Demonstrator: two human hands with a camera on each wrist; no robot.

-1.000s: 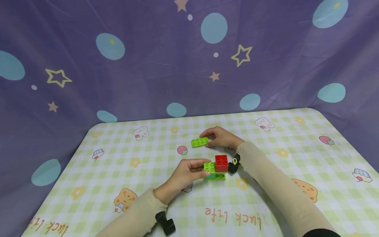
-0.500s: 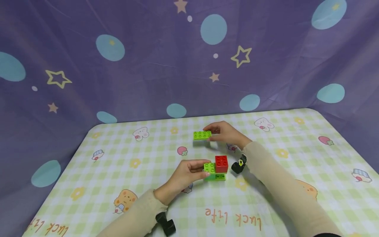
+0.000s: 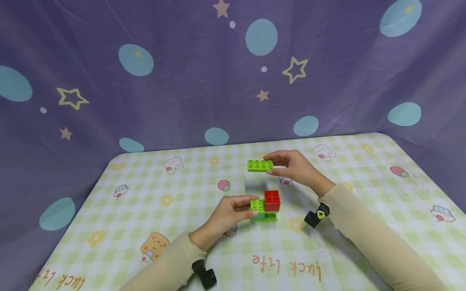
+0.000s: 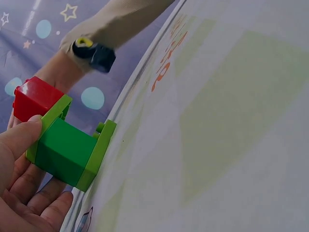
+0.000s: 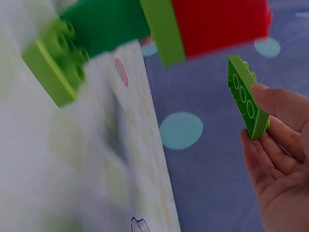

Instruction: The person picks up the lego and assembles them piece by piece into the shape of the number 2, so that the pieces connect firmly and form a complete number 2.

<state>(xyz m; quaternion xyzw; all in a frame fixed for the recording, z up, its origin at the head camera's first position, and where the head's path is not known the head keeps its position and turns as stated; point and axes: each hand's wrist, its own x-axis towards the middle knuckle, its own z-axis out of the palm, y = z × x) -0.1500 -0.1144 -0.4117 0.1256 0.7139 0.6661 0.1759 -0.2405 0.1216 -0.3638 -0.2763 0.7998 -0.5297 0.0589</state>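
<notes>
Moulded plastic is suggested by every brick: the loose lime-green eight-stud plate (image 3: 260, 165) is given a smooth, faintly satin face, with hollow walls and round tubes moulded beneath. The same smooth plastic is seen in the red brick (image 3: 272, 201), the dark green brick (image 4: 65, 152), the upper lime-green plate (image 5: 164, 31) and the lower lime-green plate (image 4: 95, 157), all softly sheened. The table is covered by a smooth, matt printed tablecloth (image 3: 182, 226). Thin, lightly creased fabric with a slight sheen is shown by the backdrop (image 3: 182, 101). The beige sleeves (image 3: 375, 242) are made of matt, soft-looking cloth.
</notes>
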